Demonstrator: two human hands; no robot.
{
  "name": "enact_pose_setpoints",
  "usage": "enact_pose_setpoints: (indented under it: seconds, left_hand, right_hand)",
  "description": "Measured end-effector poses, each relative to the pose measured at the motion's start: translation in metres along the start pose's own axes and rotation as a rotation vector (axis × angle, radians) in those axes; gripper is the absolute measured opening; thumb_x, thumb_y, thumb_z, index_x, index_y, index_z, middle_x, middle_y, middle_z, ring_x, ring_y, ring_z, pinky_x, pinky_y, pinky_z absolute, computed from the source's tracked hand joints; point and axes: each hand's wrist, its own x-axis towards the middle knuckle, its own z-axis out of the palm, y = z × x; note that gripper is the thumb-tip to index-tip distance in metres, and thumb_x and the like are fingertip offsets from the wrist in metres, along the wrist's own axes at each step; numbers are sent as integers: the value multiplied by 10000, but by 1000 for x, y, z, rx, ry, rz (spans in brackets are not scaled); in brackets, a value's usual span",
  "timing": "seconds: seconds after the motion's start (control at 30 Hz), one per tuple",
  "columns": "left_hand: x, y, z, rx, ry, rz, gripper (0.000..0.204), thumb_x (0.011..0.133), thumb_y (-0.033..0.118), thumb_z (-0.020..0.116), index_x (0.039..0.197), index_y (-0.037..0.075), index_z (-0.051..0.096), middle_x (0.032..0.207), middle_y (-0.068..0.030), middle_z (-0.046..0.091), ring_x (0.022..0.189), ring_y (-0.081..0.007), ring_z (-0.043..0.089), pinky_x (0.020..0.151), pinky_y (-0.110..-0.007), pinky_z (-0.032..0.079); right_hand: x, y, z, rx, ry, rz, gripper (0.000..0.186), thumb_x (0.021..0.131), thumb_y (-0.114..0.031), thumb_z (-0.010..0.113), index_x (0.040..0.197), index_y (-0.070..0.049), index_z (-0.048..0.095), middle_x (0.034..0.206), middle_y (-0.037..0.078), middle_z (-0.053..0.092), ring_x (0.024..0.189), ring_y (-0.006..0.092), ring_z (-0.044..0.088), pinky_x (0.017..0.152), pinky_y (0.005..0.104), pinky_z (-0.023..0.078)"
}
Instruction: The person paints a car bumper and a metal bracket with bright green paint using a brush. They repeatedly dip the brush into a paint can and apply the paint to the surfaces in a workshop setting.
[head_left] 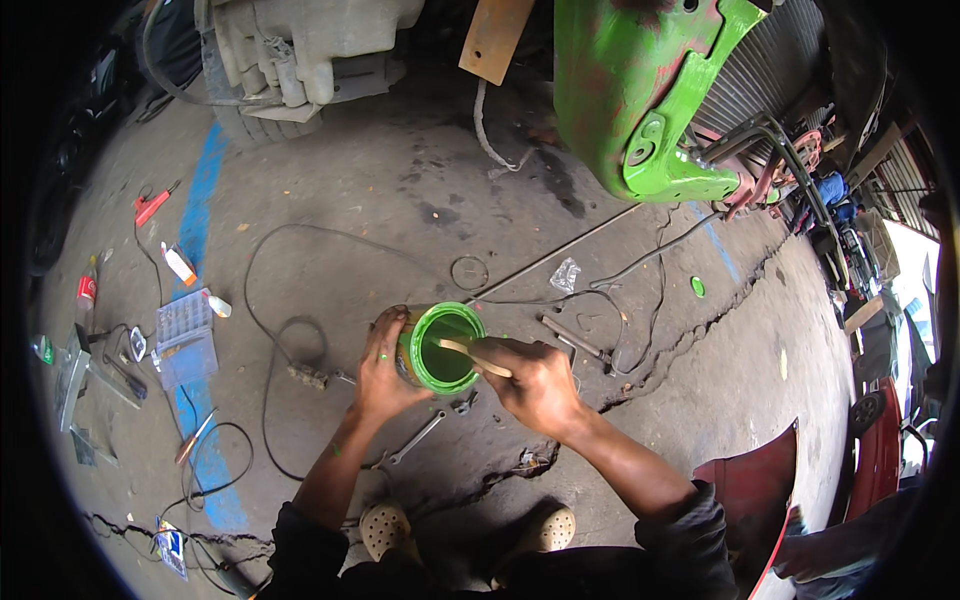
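My left hand (380,378) is wrapped round the side of an open paint can (440,385), its rim smeared green. Dark green paint (430,365) shows inside. The fingers of my right hand (537,385) close on the pale wooden handle of a paintbrush (462,349). It slants over the rim into the can; its bristle end is hidden inside. On the concrete below the can lie a wrench (418,438) and a small metal part (465,403). Green specks dot my left hand and forearm.
Ahead on the right hangs a green-painted vehicle part (605,110). Cords (255,330) loop across the floor. A clear organizer box (186,340) and several bottles lie left. A hammer (575,336) lies beyond my right hand. A dark red panel (750,480) stands lower right.
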Motion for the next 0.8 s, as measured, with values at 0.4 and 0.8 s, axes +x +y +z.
enact_pose_setpoints:
  seconds: [0.4, 0.8]
  left_hand:
    - [0, -11, -12, 49, -74, -30, 1132, 424, 161, 914, 1396, 73, 341, 1417, -170, 433, 1321, -376, 409, 1090, -559, 317]
    - [2, -18, -15, 172, -22, -4, 1130, 421, 148, 900, 1402, 50, 347, 1404, -185, 447, 1279, -402, 441, 1051, -463, 415]
  right_hand:
    - [-18, 33, -39, -41, -118, -348, 370, 672, -38, 645, 1023, -111, 737, 1140, 93, 688, 784, 223, 705, 628, 313, 543]
    - [-40, 39, -49, -14, -53, -89, 254, 718, 4, 731, 952, -94, 739, 1030, 61, 720, 735, 188, 702, 609, 297, 535]
